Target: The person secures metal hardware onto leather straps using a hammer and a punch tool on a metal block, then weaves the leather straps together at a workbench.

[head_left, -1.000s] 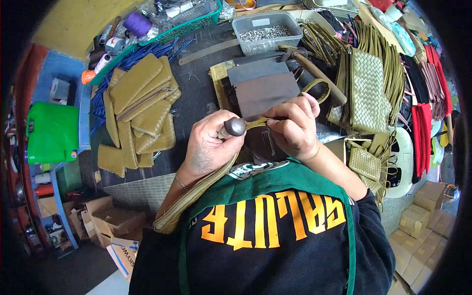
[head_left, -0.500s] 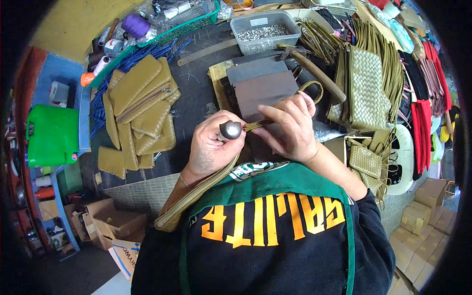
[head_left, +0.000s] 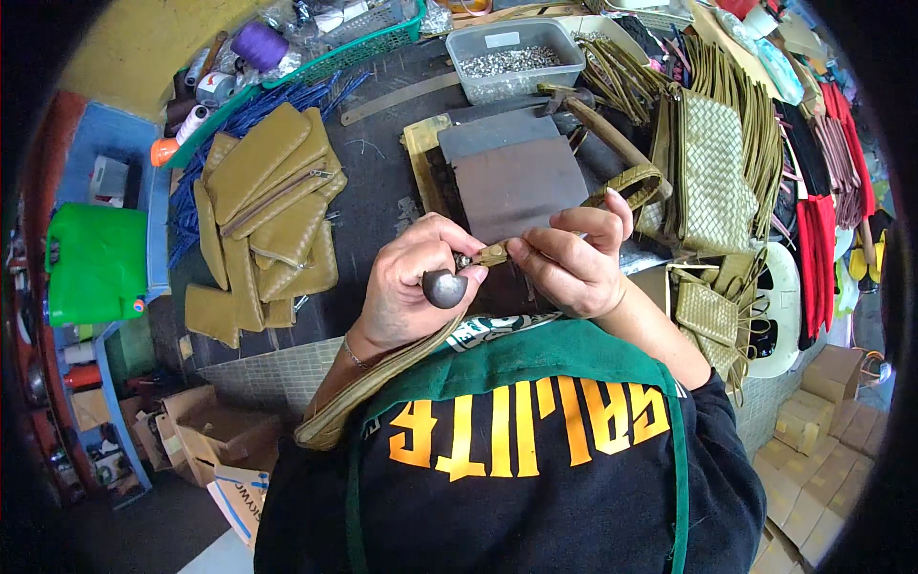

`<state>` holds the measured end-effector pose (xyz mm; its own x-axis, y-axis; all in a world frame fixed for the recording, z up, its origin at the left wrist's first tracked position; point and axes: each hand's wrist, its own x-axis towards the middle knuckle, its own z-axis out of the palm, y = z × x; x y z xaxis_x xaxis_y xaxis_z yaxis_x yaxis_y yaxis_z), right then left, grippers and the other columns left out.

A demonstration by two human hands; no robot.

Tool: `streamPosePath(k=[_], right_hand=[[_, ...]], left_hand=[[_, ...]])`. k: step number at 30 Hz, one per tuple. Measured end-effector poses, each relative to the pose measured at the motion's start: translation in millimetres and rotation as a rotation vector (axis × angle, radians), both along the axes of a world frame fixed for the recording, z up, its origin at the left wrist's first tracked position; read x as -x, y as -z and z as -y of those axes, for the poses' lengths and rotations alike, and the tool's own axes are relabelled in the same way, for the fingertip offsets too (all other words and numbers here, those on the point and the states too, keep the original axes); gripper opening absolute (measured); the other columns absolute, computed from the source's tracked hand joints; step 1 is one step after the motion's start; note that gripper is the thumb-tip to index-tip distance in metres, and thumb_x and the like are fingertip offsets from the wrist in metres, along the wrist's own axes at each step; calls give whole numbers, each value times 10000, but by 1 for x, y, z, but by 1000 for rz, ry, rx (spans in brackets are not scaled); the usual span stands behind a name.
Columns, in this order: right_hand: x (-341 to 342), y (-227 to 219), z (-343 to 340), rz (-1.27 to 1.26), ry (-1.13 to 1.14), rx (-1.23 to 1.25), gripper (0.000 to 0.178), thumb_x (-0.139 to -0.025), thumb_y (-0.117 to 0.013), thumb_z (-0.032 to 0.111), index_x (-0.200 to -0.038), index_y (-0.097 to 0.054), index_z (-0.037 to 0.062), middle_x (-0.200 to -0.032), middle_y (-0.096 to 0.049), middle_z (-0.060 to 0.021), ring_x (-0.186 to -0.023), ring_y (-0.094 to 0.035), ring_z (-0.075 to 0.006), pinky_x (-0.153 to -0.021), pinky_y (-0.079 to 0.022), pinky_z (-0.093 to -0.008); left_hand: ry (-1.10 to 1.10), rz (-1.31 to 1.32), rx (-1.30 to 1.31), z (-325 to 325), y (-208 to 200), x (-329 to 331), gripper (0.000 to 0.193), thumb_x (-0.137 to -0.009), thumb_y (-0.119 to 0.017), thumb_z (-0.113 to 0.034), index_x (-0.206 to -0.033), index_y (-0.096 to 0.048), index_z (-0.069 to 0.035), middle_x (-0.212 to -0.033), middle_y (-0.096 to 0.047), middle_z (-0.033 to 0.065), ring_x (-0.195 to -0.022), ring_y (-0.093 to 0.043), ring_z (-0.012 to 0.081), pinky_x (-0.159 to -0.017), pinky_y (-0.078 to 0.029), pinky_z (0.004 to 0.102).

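My left hand (head_left: 411, 277) is closed around a tool with a rounded, shiny dark end (head_left: 445, 288); its kind is not plain, as my fingers cover the rest. My right hand (head_left: 579, 263) pinches a narrow olive leather strap (head_left: 491, 254) whose end meets the left fingertips. Part of this strap loops up behind the right fingers. A wider olive band (head_left: 378, 383) lies along my left forearm. Beyond both hands sits a stack of dark flat slabs (head_left: 516, 182), brown on top.
Olive leather pouches (head_left: 273, 201) are piled at left. A hammer (head_left: 612, 139) lies behind my right hand, near woven olive pieces (head_left: 708, 158). A clear tub of small metal parts (head_left: 516, 65) stands at the back, by a metal ruler (head_left: 397, 98).
The strap end has turned, showing its flat face between my fingers. My right hand has shifted slightly right and down, and the tool's rounded end has tipped toward me.
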<state>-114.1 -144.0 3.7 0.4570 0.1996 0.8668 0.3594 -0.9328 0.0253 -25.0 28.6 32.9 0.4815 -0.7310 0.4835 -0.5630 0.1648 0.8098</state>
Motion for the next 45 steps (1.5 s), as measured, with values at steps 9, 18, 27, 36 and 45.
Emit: streamPosePath(k=[9, 18, 27, 36, 45], right_hand=[[-7, -28, -3, -685, -191, -264, 152, -710, -636, 139, -839, -573, 87, -777, -520, -26, -865, -470, -210, -954, -197, -479], [-34, -25, 21, -1182, -382, -391, 221, -807, -554, 263, -895, -587, 63, -839, -584, -127, -881, -518, -312, -813, -384, -404], [-56, -21, 34, -1424, -496, -473, 236, -814, -562, 230, -902, -579, 12, -781, -593, -145, -748, -562, -230, -693, -419, -331], [-62, -20, 41, -1482, -429, -405, 198, -820, -548, 181, -927, -552, 14, -780, -585, -124, -731, -539, -201, -690, -412, -316], [-62, -23, 38, -1455, -423, -420, 194, -812, -546, 181, -905, -558, 11, -765, -586, -132, -712, -547, -221, -681, -415, -322]], left_hand=[[-63, -112, -152, -1, 0, 4, 202, -706, -634, 44, -607, -467, -11, -715, -580, 96, -641, -548, 145, -558, -414, 246], [-64, -766, -187, 1, 24, -4, 68, -793, -551, -27, -745, -580, 11, -756, -620, 101, -677, -562, 113, -633, -447, 243], [-177, -934, -151, 4, 34, -8, 162, -756, -548, -11, -615, -479, -50, -680, -589, 98, -680, -596, 172, -637, -462, 284], [-218, -986, -123, 4, 39, -9, 134, -755, -536, 0, -636, -489, -39, -689, -584, 89, -685, -601, 170, -640, -467, 281], [-267, -856, -204, 2, 36, -8, 70, -770, -527, -36, -736, -564, 13, -689, -612, 90, -573, -532, 88, -536, -417, 218]])
